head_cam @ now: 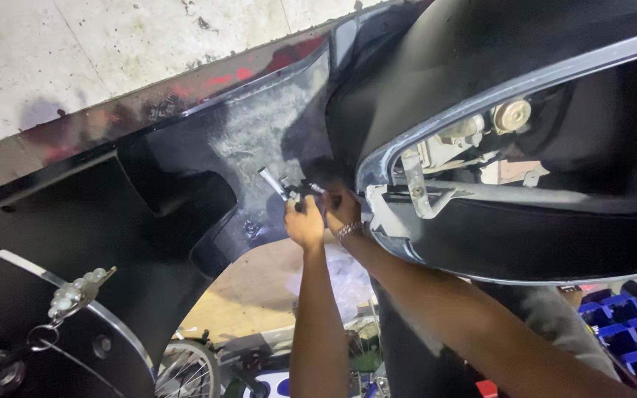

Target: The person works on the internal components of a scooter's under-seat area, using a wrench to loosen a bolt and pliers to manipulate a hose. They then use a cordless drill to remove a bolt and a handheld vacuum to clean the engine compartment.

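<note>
Both my hands reach to the black scooter body panel (186,184). My left hand (304,225) grips a silver T-handle wrench (273,182) from below, its tip against the panel's inner seam. My right hand (342,207), with a metal bracelet (349,231) on the wrist, closes on the same tool's dark middle part beside the left hand. The fastener under the tool is hidden by my fingers.
A grey-rimmed opening (436,125) to the right shows a metal bracket (416,183) and a round brass-coloured part (512,115). A beaded key ring (75,291) hangs at lower left. A spoked wheel (186,368) and blue parts bins (632,332) lie below; concrete floor (75,51) is above.
</note>
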